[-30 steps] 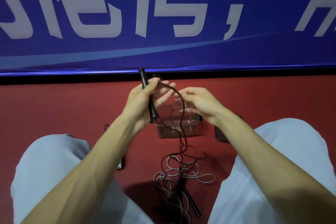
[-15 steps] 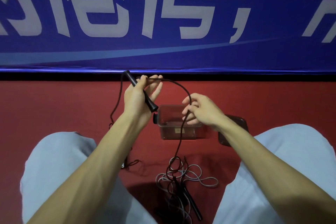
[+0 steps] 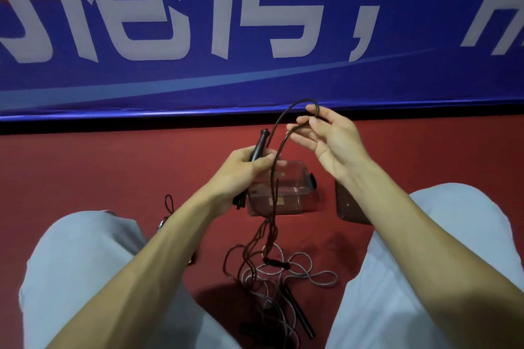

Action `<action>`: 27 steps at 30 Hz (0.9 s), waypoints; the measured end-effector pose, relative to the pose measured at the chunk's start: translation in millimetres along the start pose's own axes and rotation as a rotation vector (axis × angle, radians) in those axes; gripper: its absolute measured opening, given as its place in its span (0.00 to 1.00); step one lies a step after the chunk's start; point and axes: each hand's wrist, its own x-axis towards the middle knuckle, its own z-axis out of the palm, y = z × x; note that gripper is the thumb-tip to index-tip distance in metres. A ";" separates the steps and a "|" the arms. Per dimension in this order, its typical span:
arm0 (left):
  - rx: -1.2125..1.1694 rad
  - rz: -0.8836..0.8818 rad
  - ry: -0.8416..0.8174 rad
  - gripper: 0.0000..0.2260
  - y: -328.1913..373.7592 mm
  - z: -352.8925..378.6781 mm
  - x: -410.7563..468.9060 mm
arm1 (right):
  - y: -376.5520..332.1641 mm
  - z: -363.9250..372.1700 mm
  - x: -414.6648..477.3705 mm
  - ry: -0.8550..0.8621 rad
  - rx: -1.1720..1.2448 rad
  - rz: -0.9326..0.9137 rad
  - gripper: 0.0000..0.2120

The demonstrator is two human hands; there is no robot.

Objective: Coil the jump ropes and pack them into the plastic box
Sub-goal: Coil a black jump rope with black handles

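Person sits on the red floor (image 3: 85, 173), knees apart, with the work in the gap between them. At the left, a small looped cord (image 3: 169, 205) lies beside the left forearm; I cannot tell its purpose.

The left hand (image 3: 241, 170) is raised off the floor, fingers curled round a black handle (image 3: 259, 146) whose tip points up and away. I judge this to be the anchor end for coiling. The dark rope (image 3: 279, 147) arches from there up to the right hand (image 3: 333, 144) and hangs down to a tangle on the floor between the knees.

The box (image 3: 295, 198) stands open on the floor behind the hands, toward the far edge. I see no coil in it.

The right hand is higher than the left, palm toward the person. The dark rope is caught between its two uppermost digits and the other fingers are spread loose. I judge that it is drawing out a loop.

The grey rope (image 3: 320, 278) lies loose on the floor, not yet coiled. A dark flat piece (image 3: 348, 207), probably the lid, lies just right of the box.
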 end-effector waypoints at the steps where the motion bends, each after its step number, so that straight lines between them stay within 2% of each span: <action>1: -0.033 -0.006 -0.016 0.07 1.0 0.0 -1.1 | -0.8 -0.7 0.4 0.012 0.057 0.001 0.11; 5: -0.011 0.017 -0.058 0.04 1.5 -0.3 -5.9 | 0.0 -3.7 3.8 0.054 0.240 0.024 0.11; 9: -0.147 -0.022 0.023 0.01 1.9 -0.7 -5.4 | 5.3 -4.3 4.5 0.056 0.225 0.068 0.08; 12: -0.333 0.005 0.130 0.02 5.0 -3.2 -2.4 | 10.1 -6.1 4.4 0.045 0.008 0.104 0.05; 14: -0.452 0.035 0.184 0.03 8.5 -4.9 -1.3 | 14.4 -8.2 3.4 -0.003 -0.236 0.162 0.07; 18: -0.576 0.108 0.235 0.03 12.8 -10.1 -0.3 | 23.2 -8.1 -3.4 -0.283 -0.814 0.287 0.13; 20: -0.607 0.144 0.259 0.04 13.8 -12.2 -0.7 | 27.5 -7.3 -7.9 -0.449 -0.900 0.343 0.13; 22: -0.659 0.179 0.292 0.04 13.6 -15.4 -0.6 | 30.2 -5.0 -11.5 -0.521 -0.908 0.307 0.09; 25: -0.703 0.224 0.347 0.08 11.5 -19.4 1.7 | 30.0 -1.1 -12.0 -0.469 -0.990 0.144 0.06; 27: -0.626 0.268 0.358 0.07 10.2 -18.9 2.7 | 29.5 -0.4 -11.1 -0.415 -0.995 0.091 0.06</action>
